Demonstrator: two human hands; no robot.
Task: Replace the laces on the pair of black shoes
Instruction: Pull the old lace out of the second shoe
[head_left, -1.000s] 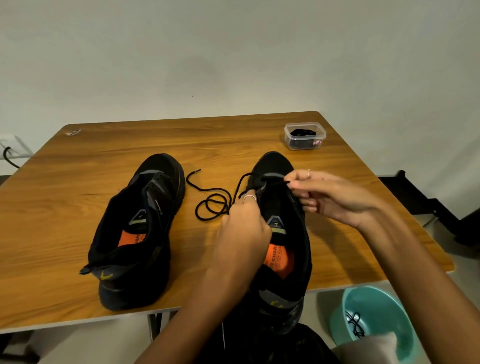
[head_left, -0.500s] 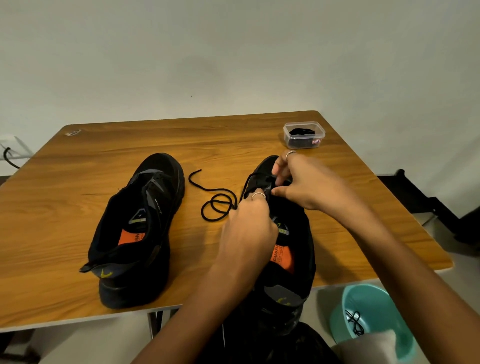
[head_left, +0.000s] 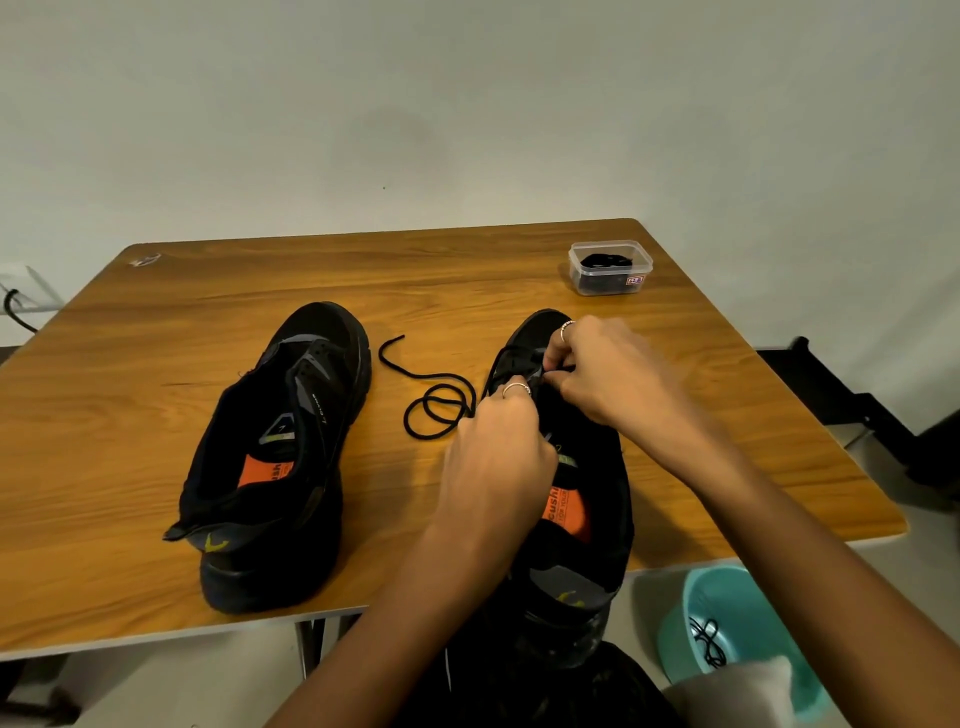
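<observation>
Two black shoes with orange insoles stand on the wooden table (head_left: 156, 415), toes pointing away. The left shoe (head_left: 280, 457) has no lace. The right shoe (head_left: 587, 525) hangs partly over the near edge, and both hands work at its front eyelets. My left hand (head_left: 498, 457) grips the shoe's upper near the eyelets. My right hand (head_left: 608, 374) pinches the black lace (head_left: 436, 400) at the eyelets; how it passes through is hidden. The rest of the lace lies looped on the table between the shoes.
A small clear plastic box (head_left: 610, 267) holding black laces stands at the far right corner of the table. A teal bowl (head_left: 737, 634) with a black lace in it sits on the floor at the lower right. A dark chair (head_left: 852, 405) stands to the right.
My right hand has moved from the right of the shoe in over its front eyelets, drawing the lace with it. The loose loop on the table has shifted slightly toward the shoe.
</observation>
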